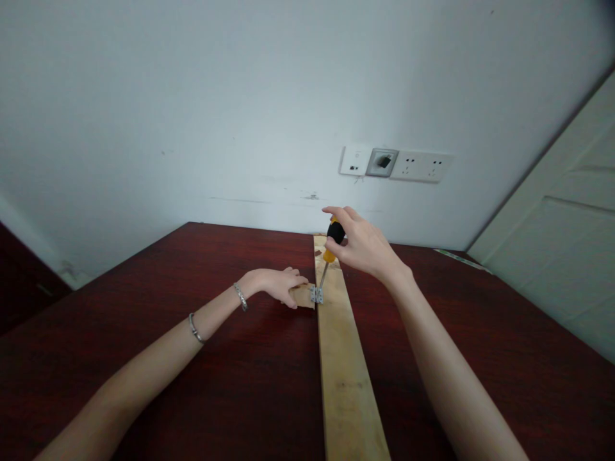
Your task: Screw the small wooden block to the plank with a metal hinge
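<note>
A long pale wooden plank [346, 371] lies lengthwise on a dark red table [192, 358]. A small wooden block [303, 296] sits against the plank's left edge, joined to it by a small metal hinge [316, 295]. My left hand [276, 284] is closed on the block, pressing it down. My right hand [359, 243] grips the black and yellow handle of a screwdriver [331, 246], held nearly upright with its tip on the hinge.
A white wall rises behind the table, with a row of sockets and a switch [396, 163] above the plank's far end. A pale door [562, 256] stands at the right. Two bracelets are on my left forearm.
</note>
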Demonstrator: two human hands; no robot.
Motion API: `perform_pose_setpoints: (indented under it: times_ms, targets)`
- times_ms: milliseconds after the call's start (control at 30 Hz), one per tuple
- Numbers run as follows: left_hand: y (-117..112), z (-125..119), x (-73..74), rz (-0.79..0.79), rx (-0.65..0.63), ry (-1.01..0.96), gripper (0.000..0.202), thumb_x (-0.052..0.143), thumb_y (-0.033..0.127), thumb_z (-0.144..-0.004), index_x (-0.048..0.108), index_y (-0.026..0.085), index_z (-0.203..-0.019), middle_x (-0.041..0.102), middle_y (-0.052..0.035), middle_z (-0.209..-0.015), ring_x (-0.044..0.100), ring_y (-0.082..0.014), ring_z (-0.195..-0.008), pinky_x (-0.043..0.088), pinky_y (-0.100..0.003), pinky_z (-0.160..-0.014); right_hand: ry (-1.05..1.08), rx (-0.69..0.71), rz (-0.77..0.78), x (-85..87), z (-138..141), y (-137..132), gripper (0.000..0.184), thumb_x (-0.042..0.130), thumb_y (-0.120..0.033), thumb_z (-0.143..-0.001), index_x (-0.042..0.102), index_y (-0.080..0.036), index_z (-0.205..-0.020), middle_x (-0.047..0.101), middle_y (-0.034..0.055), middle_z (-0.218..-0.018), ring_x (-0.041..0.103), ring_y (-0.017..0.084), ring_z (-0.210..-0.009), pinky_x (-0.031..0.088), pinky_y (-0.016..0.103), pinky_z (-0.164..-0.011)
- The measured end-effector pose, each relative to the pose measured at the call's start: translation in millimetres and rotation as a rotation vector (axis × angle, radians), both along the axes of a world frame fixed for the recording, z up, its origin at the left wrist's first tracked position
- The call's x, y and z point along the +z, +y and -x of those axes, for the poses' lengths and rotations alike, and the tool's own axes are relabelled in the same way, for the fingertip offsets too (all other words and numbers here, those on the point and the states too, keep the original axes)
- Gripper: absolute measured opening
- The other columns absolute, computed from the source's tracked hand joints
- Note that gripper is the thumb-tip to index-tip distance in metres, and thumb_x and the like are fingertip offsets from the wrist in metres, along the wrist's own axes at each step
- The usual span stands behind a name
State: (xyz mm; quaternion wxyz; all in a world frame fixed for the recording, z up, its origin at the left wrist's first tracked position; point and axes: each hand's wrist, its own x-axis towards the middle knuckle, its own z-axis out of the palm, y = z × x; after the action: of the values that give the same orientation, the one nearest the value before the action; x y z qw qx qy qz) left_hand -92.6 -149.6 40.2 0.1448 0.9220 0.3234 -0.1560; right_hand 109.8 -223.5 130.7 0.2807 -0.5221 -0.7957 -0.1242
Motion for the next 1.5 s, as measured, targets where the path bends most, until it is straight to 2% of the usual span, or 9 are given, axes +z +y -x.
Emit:
perform_pose_setpoints:
  times_ms: [133, 233, 433, 667, 967, 1200, 1300, 1400, 1500]
  targets:
    - [-1, 0, 1.0, 0.012, 0.003, -0.004, 0.087, 0.064, 0.051, -0.073, 0.034, 0.017, -0.148, 0.037, -0.0173, -0.148, 0.034, -0.0356, -0.135, 0.035, -0.043, -0.107, -0.014, 0.010, 0.023, -0.2, 0, 0, 0.046, 0.050, -0.038, -0.090, 0.048, -0.021, -0.132, 0.063, 0.0122, -0.115, 0.064, 0.026, -0.086, 0.047, 0.035, -0.070]
    - [-1, 0, 1.0, 0.008, 0.002, -0.014, 0.087, 0.065, 0.051, -0.073, 0.035, 0.018, -0.147, 0.038, -0.0167, -0.147, 0.035, -0.0352, -0.134, 0.036, -0.043, -0.106, 0.017, 0.052, 0.039, -1.1, 0, 2, 0.042, 0.048, -0.031, -0.090, 0.049, -0.021, -0.131, 0.063, 0.0120, -0.112, 0.063, 0.025, -0.087, 0.047, 0.035, -0.074]
    - [-2, 1, 0.4, 0.004, 0.002, -0.028, 0.085, 0.065, 0.051, -0.072, 0.038, 0.018, -0.145, 0.040, -0.0164, -0.146, 0.036, -0.0352, -0.134, 0.035, -0.043, -0.106, 0.055, 0.071, 0.020, -3.8, -2, 6, 0.052, 0.049, -0.027, -0.085, 0.046, -0.015, -0.135, 0.061, 0.0145, -0.114, 0.061, 0.025, -0.085, 0.048, 0.038, -0.078]
    - [-2, 0, 1.4, 0.012, -0.002, -0.012, 0.088, 0.065, 0.050, -0.073, 0.034, 0.016, -0.148, 0.037, -0.0175, -0.148, 0.033, -0.0359, -0.135, 0.036, -0.043, -0.106, 0.090, 0.073, -0.014, -3.0, -5, 7, 0.052, 0.048, -0.025, -0.082, 0.047, -0.015, -0.134, 0.060, 0.0148, -0.114, 0.058, 0.020, -0.071, 0.049, 0.039, -0.076]
    - [-1, 0, 2.5, 0.025, -0.008, -0.021, 0.087, 0.066, 0.050, -0.071, 0.036, 0.018, -0.147, 0.040, -0.0165, -0.145, 0.037, -0.0351, -0.133, 0.036, -0.042, -0.106, 0.154, 0.070, -0.056, 1.9, -14, 7, 0.053, 0.049, -0.025, -0.082, 0.046, -0.016, -0.134, 0.061, 0.0159, -0.115, 0.061, 0.027, -0.090, 0.050, 0.041, -0.078]
    - [2, 1, -1.4, 0.040, 0.014, -0.012, 0.094, 0.068, 0.051, -0.070, 0.029, 0.020, -0.150, 0.032, -0.0161, -0.152, 0.027, -0.0378, -0.140, 0.032, -0.046, -0.110, 0.151, 0.054, -0.069, 4.0, -21, 8, 0.055, 0.050, -0.026, -0.081, 0.047, -0.014, -0.134, 0.063, 0.0173, -0.115, 0.062, 0.030, -0.095, 0.048, 0.043, -0.081]
    - [1, 2, 2.3, 0.070, 0.006, -0.018, 0.097, 0.067, 0.056, -0.071, 0.026, 0.018, -0.151, 0.032, -0.0166, -0.152, 0.029, -0.0369, -0.139, 0.033, -0.043, -0.110, 0.149, 0.043, -0.064, 5.3, -21, 7, 0.056, 0.050, -0.026, -0.080, 0.047, -0.013, -0.135, 0.063, 0.0175, -0.113, 0.062, 0.029, -0.091, 0.048, 0.043, -0.080]
    - [1, 3, 6.2, 0.072, -0.028, -0.079, 0.091, 0.063, 0.061, -0.075, 0.032, 0.016, -0.149, 0.040, -0.0162, -0.146, 0.036, -0.0338, -0.134, 0.036, -0.038, -0.106, 0.146, 0.043, -0.067, 6.5, -22, 7, 0.056, 0.049, -0.026, -0.080, 0.048, -0.014, -0.134, 0.064, 0.0170, -0.112, 0.062, 0.029, -0.090, 0.048, 0.042, -0.080]
    - [1, 2, 7.5, 0.009, -0.067, -0.200, 0.071, 0.057, 0.056, -0.083, 0.045, 0.017, -0.141, 0.049, -0.0133, -0.137, 0.043, -0.0291, -0.128, 0.036, -0.035, -0.105, 0.140, 0.046, -0.075, 7.3, -23, 7, 0.055, 0.050, -0.028, -0.080, 0.048, -0.015, -0.133, 0.064, 0.0166, -0.111, 0.062, 0.029, -0.091, 0.048, 0.042, -0.079]
